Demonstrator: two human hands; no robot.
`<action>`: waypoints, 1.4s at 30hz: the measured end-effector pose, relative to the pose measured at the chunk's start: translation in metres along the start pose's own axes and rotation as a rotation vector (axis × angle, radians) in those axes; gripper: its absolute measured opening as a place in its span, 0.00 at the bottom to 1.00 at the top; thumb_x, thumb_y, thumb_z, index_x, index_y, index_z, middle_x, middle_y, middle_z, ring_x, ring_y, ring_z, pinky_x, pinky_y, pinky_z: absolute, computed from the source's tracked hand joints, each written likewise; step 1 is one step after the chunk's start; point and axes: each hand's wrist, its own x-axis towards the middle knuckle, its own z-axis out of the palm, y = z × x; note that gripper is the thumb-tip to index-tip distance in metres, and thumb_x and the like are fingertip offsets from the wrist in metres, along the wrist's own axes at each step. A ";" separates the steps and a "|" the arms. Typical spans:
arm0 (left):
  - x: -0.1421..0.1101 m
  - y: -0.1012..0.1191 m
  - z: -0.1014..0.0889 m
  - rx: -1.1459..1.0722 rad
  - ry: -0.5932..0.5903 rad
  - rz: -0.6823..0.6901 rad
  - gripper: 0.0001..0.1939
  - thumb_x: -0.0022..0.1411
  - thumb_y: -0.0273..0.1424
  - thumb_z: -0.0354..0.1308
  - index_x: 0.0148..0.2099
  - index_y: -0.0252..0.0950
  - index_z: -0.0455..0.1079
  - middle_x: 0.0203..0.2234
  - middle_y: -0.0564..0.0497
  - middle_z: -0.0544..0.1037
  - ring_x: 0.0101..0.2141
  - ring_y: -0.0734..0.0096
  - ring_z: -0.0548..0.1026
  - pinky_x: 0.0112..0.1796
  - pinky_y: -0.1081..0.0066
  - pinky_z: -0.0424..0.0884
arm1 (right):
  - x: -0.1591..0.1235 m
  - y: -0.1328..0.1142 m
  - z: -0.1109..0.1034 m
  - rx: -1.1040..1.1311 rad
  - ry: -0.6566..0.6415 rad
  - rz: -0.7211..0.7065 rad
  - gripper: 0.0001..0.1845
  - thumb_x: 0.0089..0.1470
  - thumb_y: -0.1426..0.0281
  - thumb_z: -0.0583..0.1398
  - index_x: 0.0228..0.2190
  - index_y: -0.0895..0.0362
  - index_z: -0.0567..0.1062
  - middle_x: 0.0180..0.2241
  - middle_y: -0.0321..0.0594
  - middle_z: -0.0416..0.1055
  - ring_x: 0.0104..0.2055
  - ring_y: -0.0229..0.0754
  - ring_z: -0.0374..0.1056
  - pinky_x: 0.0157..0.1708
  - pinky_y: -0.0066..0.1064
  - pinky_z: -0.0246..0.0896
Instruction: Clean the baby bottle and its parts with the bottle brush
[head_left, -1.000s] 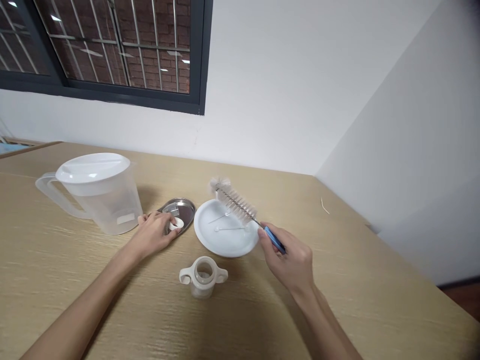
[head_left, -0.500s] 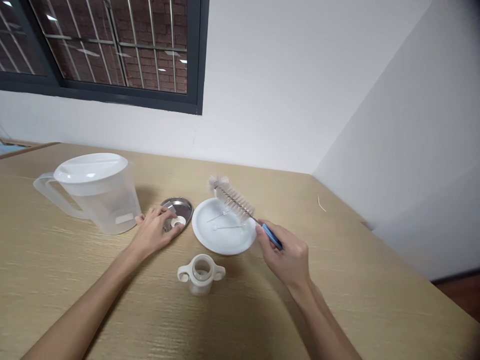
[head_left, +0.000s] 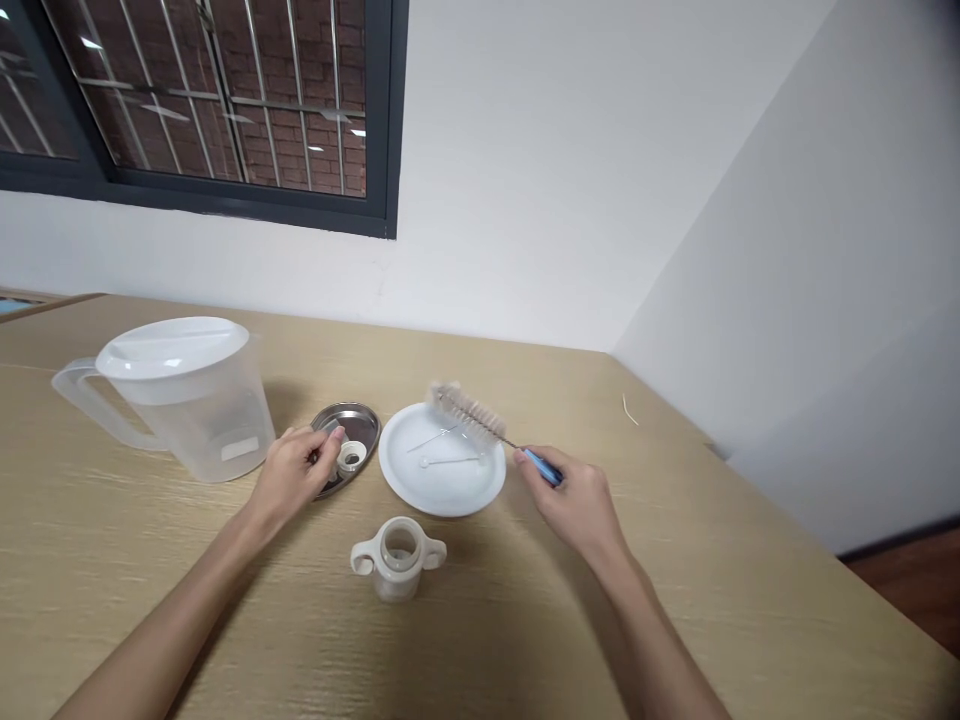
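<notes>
Observed from beside the wood-grain bench (head_left: 510, 650), taking the round white plate (head_left: 450, 492) as reference. At the plate's right edge, the right hand (head_left: 577, 500) has its fingers wrapped round the blue handle of a pale-bristled wire brush (head_left: 477, 416); the bristled head reaches over the plate's far right side, contact with it undetermined. Left of the plate, the left hand (head_left: 294, 468) is at an oval silver-coloured metal tray (head_left: 365, 426), fingers curled with the thumb drawn in; whether they grip anything I cannot tell. A small white ring-shaped part (head_left: 351, 446) lies on the tray, just beside that thumb. Two thin transparent sticks (head_left: 456, 461) lie on the plate. On the plate's near side, a transparent cup with two cream handles (head_left: 399, 574) stands upright, uncovered. A lidded translucent plastic pitcher (head_left: 202, 420) stands farther left of the plate, past the tray. Progress, in my judgement: the brush is taken up but sits outside the cup; the ring-shaped part and sticks lie separate, none fitted to the cup.
</notes>
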 end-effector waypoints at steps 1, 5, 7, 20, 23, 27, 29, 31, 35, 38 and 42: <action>0.000 -0.001 0.000 0.002 0.002 0.002 0.26 0.70 0.40 0.48 0.19 0.38 0.55 0.15 0.56 0.59 0.20 0.71 0.60 0.29 0.68 0.57 | 0.002 0.003 -0.003 -0.018 0.028 0.040 0.21 0.60 0.54 0.56 0.35 0.56 0.82 0.31 0.40 0.81 0.30 0.42 0.74 0.30 0.29 0.62; -0.001 -0.004 0.001 0.004 0.001 0.021 0.25 0.71 0.40 0.48 0.21 0.38 0.54 0.15 0.56 0.60 0.21 0.71 0.60 0.29 0.68 0.57 | 0.009 0.013 -0.013 -0.313 0.013 0.249 0.26 0.65 0.53 0.49 0.35 0.57 0.78 0.26 0.44 0.77 0.28 0.45 0.72 0.26 0.31 0.56; -0.001 -0.004 0.002 0.003 -0.017 0.027 0.25 0.71 0.41 0.48 0.21 0.39 0.55 0.15 0.56 0.60 0.21 0.71 0.61 0.30 0.68 0.58 | 0.008 0.013 -0.012 -0.450 -0.085 0.331 0.25 0.67 0.56 0.46 0.38 0.59 0.76 0.27 0.48 0.77 0.28 0.47 0.73 0.25 0.31 0.53; -0.005 0.003 0.002 -0.084 -0.052 -0.056 0.16 0.71 0.43 0.47 0.33 0.40 0.63 0.19 0.58 0.66 0.22 0.69 0.65 0.27 0.69 0.60 | -0.005 -0.004 0.008 -0.480 -0.413 0.351 0.21 0.67 0.59 0.46 0.41 0.58 0.73 0.39 0.56 0.78 0.40 0.55 0.75 0.34 0.37 0.58; -0.005 0.004 0.004 -0.056 -0.030 0.000 0.18 0.71 0.42 0.47 0.28 0.40 0.60 0.18 0.57 0.64 0.22 0.69 0.64 0.27 0.69 0.59 | -0.004 -0.005 0.007 -0.461 -0.415 0.316 0.21 0.67 0.59 0.47 0.37 0.57 0.74 0.38 0.56 0.78 0.40 0.54 0.75 0.34 0.36 0.56; -0.005 0.004 0.005 -0.062 0.019 0.069 0.21 0.70 0.39 0.48 0.24 0.40 0.55 0.17 0.57 0.61 0.22 0.70 0.63 0.28 0.69 0.59 | -0.002 -0.006 0.003 -0.419 -0.319 0.269 0.21 0.69 0.63 0.44 0.38 0.56 0.74 0.38 0.52 0.78 0.38 0.50 0.74 0.32 0.33 0.52; -0.004 0.004 0.005 -0.081 0.037 0.102 0.21 0.70 0.38 0.48 0.23 0.39 0.56 0.17 0.57 0.61 0.22 0.71 0.62 0.29 0.69 0.60 | 0.000 -0.006 0.003 -0.393 -0.241 0.255 0.23 0.69 0.64 0.42 0.39 0.57 0.74 0.39 0.51 0.78 0.38 0.47 0.73 0.31 0.32 0.50; -0.004 0.004 0.004 -0.101 0.048 0.133 0.22 0.70 0.37 0.49 0.22 0.39 0.57 0.17 0.57 0.62 0.22 0.72 0.62 0.30 0.69 0.60 | 0.006 -0.005 0.004 -0.364 -0.178 0.250 0.26 0.70 0.62 0.41 0.37 0.57 0.75 0.36 0.50 0.78 0.36 0.46 0.72 0.31 0.32 0.50; -0.002 0.004 0.001 -0.115 0.054 0.192 0.22 0.70 0.36 0.50 0.21 0.38 0.59 0.16 0.56 0.64 0.21 0.72 0.62 0.31 0.68 0.61 | 0.032 0.001 0.012 -0.294 -0.145 0.199 0.31 0.69 0.58 0.41 0.33 0.58 0.77 0.31 0.47 0.77 0.34 0.45 0.71 0.32 0.31 0.54; -0.002 0.004 0.001 -0.115 0.050 0.220 0.21 0.70 0.35 0.50 0.22 0.39 0.62 0.16 0.56 0.65 0.22 0.71 0.63 0.31 0.68 0.61 | 0.060 0.007 0.018 -0.227 -0.172 0.092 0.20 0.67 0.67 0.49 0.50 0.58 0.75 0.44 0.46 0.76 0.44 0.41 0.71 0.40 0.28 0.59; -0.003 0.006 0.001 -0.105 0.039 0.239 0.21 0.70 0.37 0.49 0.23 0.39 0.64 0.17 0.55 0.67 0.22 0.70 0.64 0.32 0.67 0.62 | 0.089 0.013 0.025 -0.176 -0.267 -0.003 0.18 0.63 0.70 0.54 0.51 0.53 0.77 0.51 0.45 0.72 0.49 0.41 0.70 0.45 0.28 0.60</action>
